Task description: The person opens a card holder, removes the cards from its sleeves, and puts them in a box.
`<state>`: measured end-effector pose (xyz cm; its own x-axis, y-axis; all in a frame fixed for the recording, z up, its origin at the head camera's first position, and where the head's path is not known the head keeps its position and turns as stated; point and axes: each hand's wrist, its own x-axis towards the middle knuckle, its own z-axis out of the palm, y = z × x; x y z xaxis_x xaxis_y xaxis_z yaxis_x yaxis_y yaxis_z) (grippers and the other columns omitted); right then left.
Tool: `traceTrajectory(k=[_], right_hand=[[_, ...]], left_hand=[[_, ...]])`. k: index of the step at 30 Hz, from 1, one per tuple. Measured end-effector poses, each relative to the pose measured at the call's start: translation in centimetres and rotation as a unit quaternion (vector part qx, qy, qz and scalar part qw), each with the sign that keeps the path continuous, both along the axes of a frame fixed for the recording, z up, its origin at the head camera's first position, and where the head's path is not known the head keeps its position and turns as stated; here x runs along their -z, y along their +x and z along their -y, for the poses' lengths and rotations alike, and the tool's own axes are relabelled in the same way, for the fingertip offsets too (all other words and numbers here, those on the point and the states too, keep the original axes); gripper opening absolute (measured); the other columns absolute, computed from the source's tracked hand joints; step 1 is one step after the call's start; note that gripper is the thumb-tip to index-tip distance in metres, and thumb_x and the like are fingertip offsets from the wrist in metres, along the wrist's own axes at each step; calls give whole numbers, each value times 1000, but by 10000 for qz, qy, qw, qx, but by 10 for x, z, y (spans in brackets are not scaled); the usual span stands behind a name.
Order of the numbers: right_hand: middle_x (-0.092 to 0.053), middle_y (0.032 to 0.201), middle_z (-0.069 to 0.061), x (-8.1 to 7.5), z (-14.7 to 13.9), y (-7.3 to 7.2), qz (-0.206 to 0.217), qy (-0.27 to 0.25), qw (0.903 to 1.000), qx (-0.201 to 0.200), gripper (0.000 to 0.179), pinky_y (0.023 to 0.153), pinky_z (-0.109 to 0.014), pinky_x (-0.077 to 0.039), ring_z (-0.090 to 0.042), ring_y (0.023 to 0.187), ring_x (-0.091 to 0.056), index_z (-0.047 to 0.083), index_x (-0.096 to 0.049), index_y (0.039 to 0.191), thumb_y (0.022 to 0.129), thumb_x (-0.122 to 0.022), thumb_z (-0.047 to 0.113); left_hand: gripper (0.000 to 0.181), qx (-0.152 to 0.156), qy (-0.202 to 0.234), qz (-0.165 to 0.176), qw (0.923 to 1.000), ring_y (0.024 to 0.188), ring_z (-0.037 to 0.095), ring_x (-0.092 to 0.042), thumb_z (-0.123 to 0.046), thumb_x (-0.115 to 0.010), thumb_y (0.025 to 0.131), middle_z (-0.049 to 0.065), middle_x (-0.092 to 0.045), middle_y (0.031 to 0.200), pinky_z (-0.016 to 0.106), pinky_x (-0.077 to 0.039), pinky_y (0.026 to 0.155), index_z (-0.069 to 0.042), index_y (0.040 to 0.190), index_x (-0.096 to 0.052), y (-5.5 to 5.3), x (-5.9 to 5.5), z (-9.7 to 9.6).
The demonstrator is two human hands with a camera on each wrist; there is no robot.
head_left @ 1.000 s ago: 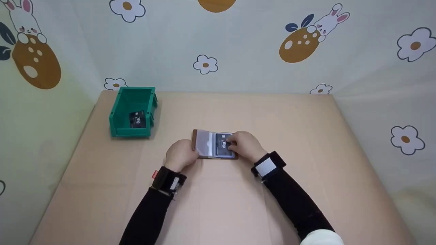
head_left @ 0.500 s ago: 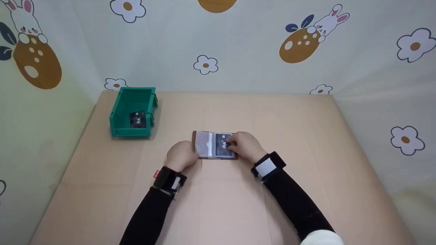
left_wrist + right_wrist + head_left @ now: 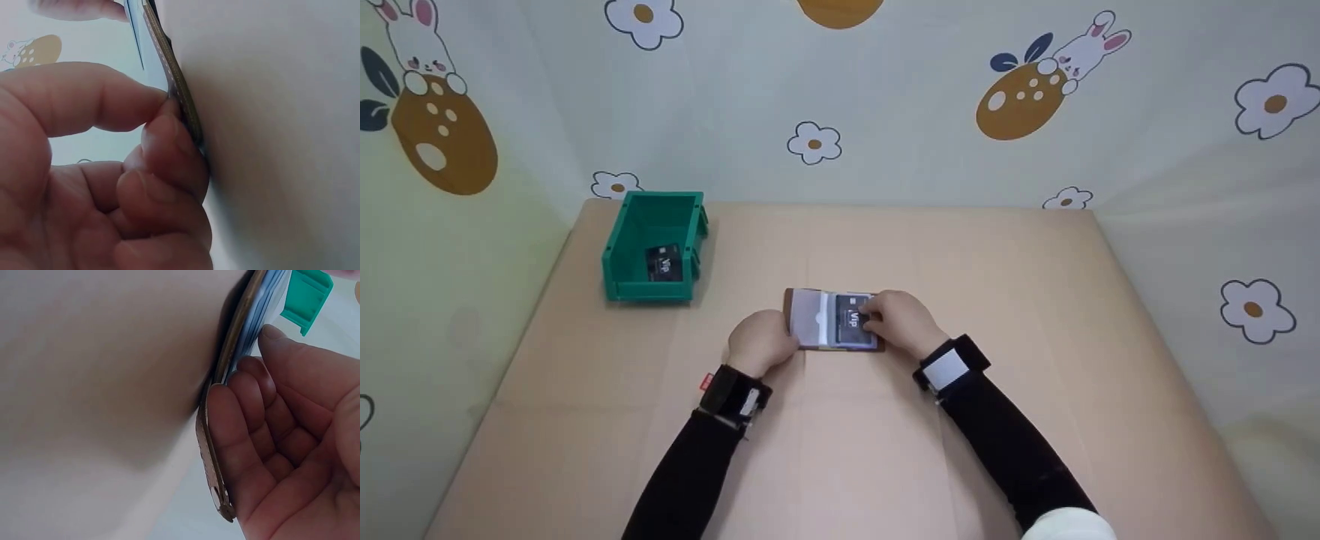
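A brown card holder [image 3: 808, 319] lies spread in the middle of the table, its clear sleeves facing up. A black card [image 3: 849, 321] marked "Vip" sits in the right-hand sleeve. My left hand [image 3: 761, 343] pinches the holder's left cover edge between thumb and index finger, the other fingers curled below. On the right side, my right hand [image 3: 906, 322] holds the holder's edge, thumb tip against the stacked sleeves [image 3: 256, 320]. A strap with a snap [image 3: 211, 461] sticks out along the right fingers in the right wrist view. The thumb partly covers the card.
A green bin [image 3: 649, 292] stands at the table's back left, with another black "Vip" card [image 3: 664, 264] inside. Patterned cloth walls [image 3: 915, 105] rise behind the table and on both sides.
The left side of the card holder has flattened slightly, its far edge coming a little lower in view. Both hands stay in nearly the same place with their hold unchanged.
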<state>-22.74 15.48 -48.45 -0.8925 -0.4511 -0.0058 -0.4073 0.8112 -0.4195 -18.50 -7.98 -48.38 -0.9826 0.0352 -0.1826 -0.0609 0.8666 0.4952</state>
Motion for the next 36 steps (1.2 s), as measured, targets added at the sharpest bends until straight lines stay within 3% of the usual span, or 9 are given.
traceTrajectory(k=[36], right_hand=[[-72, 102, -11, 0, 1, 1, -74, -12, 10000, -4, 24, 86, -39, -50, -24, 93, -66, 4, -75, 108, 84, -76, 9]], left_hand=[[18, 6, -380, -479, 9981, 59, 21, -52, -5, -69, 74, 4, -60, 68, 35, -41, 50, -11, 63, -56, -2, 1, -2]])
